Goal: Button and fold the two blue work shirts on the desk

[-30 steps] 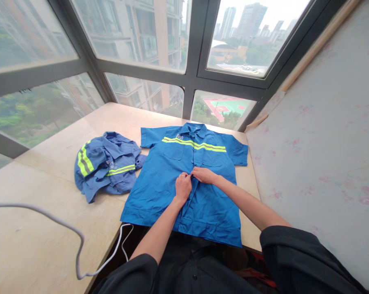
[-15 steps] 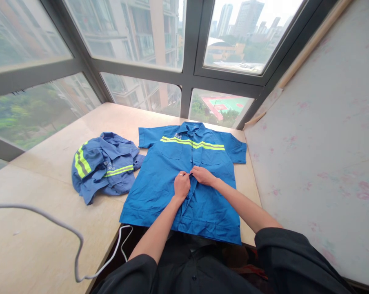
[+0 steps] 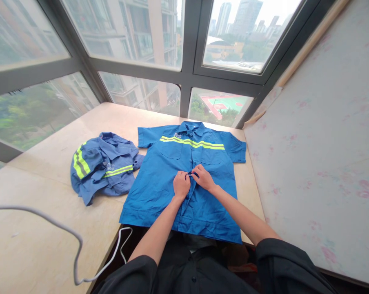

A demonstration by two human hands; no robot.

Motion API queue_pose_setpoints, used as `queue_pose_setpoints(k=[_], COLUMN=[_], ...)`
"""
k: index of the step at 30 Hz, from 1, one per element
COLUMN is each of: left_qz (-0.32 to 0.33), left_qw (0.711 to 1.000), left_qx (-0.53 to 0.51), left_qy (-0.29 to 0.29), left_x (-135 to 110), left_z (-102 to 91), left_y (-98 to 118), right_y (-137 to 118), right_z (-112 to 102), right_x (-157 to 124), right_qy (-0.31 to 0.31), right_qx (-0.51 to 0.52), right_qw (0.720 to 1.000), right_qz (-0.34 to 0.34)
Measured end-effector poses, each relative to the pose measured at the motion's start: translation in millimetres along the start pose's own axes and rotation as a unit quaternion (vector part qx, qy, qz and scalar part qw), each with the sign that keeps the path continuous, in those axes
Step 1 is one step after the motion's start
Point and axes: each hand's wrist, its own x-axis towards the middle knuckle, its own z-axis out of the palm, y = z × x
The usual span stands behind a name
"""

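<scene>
A bright blue short-sleeved work shirt (image 3: 160, 179) with a yellow reflective chest stripe lies flat, front up, on a pale wooden sill-top (image 3: 50, 183). Both my hands meet at its front opening, about mid-chest. My left hand (image 3: 181, 184), with a ring on one finger, pinches the left edge of the placket. My right hand (image 3: 203, 177) pinches the right edge, fingertips touching the left hand's. Both hands are closed on the shirt's fabric; the button between them is hidden.
A second, crumpled blue shirt (image 3: 103, 165) with reflective stripes lies to the left. A white cable (image 3: 77, 245) runs across the near left of the sill-top and over its edge. Windows ring the far side; a floral-papered wall (image 3: 319, 134) stands at the right.
My right hand has shifted slightly toward me and its fingers have curled tighter at the placket. The view has drifted a little; the shirts lie where they were.
</scene>
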Motion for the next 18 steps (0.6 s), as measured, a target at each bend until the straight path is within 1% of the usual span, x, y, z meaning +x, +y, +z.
queue_pose_setpoints(k=[2, 5, 10, 12, 14, 16, 18], left_qz=[-0.009, -0.021, -0.063, -0.084, -0.099, -0.107, -0.116], left_qw=[1.0, 1.0, 0.997, 0.994, 0.988, 0.98, 0.973], left_qx=[-0.001, -0.007, -0.024, -0.035, -0.052, -0.071, -0.083], left_qy=[-0.004, -0.012, -0.039, -0.066, -0.108, -0.15, -0.179], left_x=[0, 0, 8, 17, 27, 37, 44], left_z=[-0.9, -1.6, -4.4, -7.2, -10.9, -14.6, -17.2], left_y=[1, 3, 8, 8, 6, 3, -1], right_y=[-5, -12, -19, -20, -22, -22, -23], right_z=[1, 3, 6, 9, 13, 18, 23], right_x=[-4, -5, 0, 0, -1, -3, -6], right_qy=[-0.007, -0.008, -0.007, 0.003, 0.024, 0.057, 0.092], right_qx=[-0.029, -0.062, -0.083, -0.076, -0.06, -0.035, -0.009], right_qw=[0.999, 0.996, 0.991, 0.989, 0.989, 0.987, 0.984], right_qz=[0.015, 0.057, 0.108, 0.124, 0.135, 0.145, 0.154])
